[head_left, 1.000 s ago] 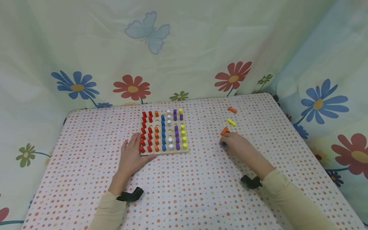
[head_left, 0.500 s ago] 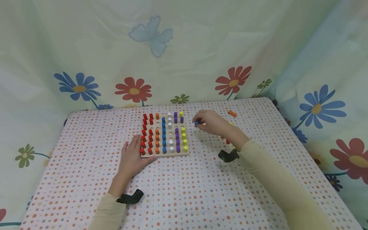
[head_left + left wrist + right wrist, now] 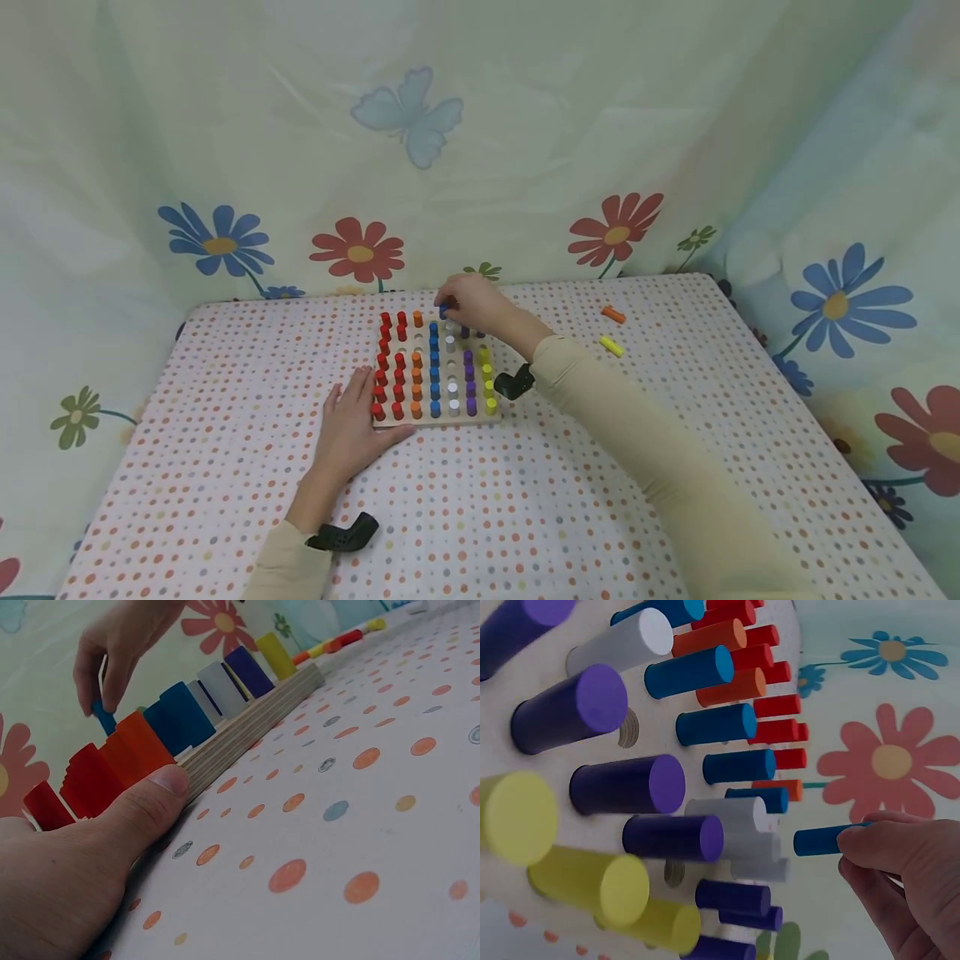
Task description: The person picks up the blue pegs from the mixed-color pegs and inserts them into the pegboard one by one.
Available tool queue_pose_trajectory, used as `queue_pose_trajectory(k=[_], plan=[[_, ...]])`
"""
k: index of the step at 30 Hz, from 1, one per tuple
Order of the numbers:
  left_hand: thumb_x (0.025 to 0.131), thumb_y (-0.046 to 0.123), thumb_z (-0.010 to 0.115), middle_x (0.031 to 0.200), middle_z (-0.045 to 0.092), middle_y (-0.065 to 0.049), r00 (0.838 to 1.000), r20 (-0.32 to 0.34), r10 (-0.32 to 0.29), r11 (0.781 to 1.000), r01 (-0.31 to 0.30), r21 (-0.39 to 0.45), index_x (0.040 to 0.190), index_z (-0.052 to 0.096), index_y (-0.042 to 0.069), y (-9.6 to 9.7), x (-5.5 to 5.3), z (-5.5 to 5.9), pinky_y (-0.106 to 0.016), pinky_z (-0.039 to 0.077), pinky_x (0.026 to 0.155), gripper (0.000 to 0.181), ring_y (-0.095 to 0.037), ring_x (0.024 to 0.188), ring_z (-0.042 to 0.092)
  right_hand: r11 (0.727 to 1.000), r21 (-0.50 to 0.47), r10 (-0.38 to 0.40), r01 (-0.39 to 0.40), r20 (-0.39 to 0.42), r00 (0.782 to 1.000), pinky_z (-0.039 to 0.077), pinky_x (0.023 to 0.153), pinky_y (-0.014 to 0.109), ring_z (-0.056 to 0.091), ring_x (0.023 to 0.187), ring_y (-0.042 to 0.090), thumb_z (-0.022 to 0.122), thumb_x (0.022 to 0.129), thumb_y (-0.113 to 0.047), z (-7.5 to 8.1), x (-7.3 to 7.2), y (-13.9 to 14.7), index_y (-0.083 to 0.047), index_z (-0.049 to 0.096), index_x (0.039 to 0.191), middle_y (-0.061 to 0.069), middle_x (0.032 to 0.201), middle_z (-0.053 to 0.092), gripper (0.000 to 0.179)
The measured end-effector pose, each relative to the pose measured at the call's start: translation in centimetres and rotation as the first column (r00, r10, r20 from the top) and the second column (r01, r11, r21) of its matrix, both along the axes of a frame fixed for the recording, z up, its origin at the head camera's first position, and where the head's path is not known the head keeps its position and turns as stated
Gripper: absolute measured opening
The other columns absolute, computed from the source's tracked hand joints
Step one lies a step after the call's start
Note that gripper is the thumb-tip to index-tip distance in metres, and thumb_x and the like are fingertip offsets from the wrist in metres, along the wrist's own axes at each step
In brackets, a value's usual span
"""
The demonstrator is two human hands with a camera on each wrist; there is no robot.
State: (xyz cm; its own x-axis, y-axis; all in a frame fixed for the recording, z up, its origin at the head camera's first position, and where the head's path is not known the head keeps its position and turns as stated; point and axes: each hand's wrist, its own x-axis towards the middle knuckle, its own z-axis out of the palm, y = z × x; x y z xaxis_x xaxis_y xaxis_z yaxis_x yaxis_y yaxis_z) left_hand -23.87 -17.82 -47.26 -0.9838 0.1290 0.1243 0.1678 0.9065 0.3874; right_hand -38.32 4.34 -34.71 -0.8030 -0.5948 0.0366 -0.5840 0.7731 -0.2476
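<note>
A wooden pegboard stands on the dotted cloth, with upright columns of red, orange, blue, white, purple and yellow pegs. My left hand rests at its front left corner, thumb along the front edge and fingers at the left side. Over the back of the board, my right hand pinches a blue peg between thumb and fingers. That peg is held above the board near the back of the blue column. Some back pegs are hidden by the right hand and wrist in the head view.
To the right of the board lie a loose orange peg and a yellow peg. The left wrist view shows more loose pegs, one of them red, beyond the board. A flowered curtain hangs behind the table.
My right hand has travelled left from the loose pegs to the back of the board, carrying the blue peg. The left hand keeps its place at the board's corner.
</note>
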Motion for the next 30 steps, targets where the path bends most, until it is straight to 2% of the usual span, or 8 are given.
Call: queue_pose_trajectory(k=[7,15,22,30], plan=[[0.066,0.084,0.054,0.155,0.027,-0.017,1.000,-0.013,0.003,1.000,-0.003,-0.001,0.149,0.027,0.001,-0.1,0.2,-0.4,-0.053,0.012,0.116,0.121,-0.032,0.143,0.024,0.994,0.098,0.035,-0.040,0.046,0.998,0.053,0.088,0.028,0.064,0.100,0.017,0.062,0.091,-0.008,-1.2,-0.9,-2.3,-0.009,0.071,0.108,0.005,0.109,0.069,0.019],[0.066,0.084,0.055,0.154,0.028,-0.017,0.999,-0.039,-0.003,1.000,0.003,0.006,0.149,0.027,0.001,0.0,0.0,-0.5,-0.053,0.012,0.116,0.121,-0.032,0.143,0.026,0.986,0.162,0.041,-0.048,0.043,0.998,0.053,0.090,0.028,0.065,0.102,0.016,0.061,0.090,-0.006,-1.9,-1.4,-3.0,-0.009,0.072,0.106,0.004,0.108,0.070,0.019],[0.066,0.083,0.057,0.154,0.028,-0.016,0.999,-0.036,0.005,1.000,-0.005,0.000,0.149,0.027,0.001,0.2,0.0,-0.2,-0.053,0.013,0.116,0.121,-0.031,0.143,0.026,0.985,0.168,0.030,-0.033,0.023,0.999,0.053,0.089,0.028,0.065,0.101,0.016,0.062,0.090,-0.007,-2.0,-1.5,-3.0,-0.009,0.071,0.107,0.004,0.108,0.071,0.019],[0.066,0.083,0.056,0.155,0.026,-0.016,1.000,-0.022,0.012,1.000,-0.013,-0.006,0.149,0.026,0.000,0.1,0.0,-0.3,-0.052,0.012,0.116,0.122,-0.031,0.144,0.024,0.989,0.149,0.004,-0.009,0.037,0.999,0.053,0.088,0.028,0.065,0.099,0.015,0.062,0.091,-0.008,-2.2,-1.9,-3.1,-0.009,0.071,0.107,0.004,0.107,0.070,0.018]])
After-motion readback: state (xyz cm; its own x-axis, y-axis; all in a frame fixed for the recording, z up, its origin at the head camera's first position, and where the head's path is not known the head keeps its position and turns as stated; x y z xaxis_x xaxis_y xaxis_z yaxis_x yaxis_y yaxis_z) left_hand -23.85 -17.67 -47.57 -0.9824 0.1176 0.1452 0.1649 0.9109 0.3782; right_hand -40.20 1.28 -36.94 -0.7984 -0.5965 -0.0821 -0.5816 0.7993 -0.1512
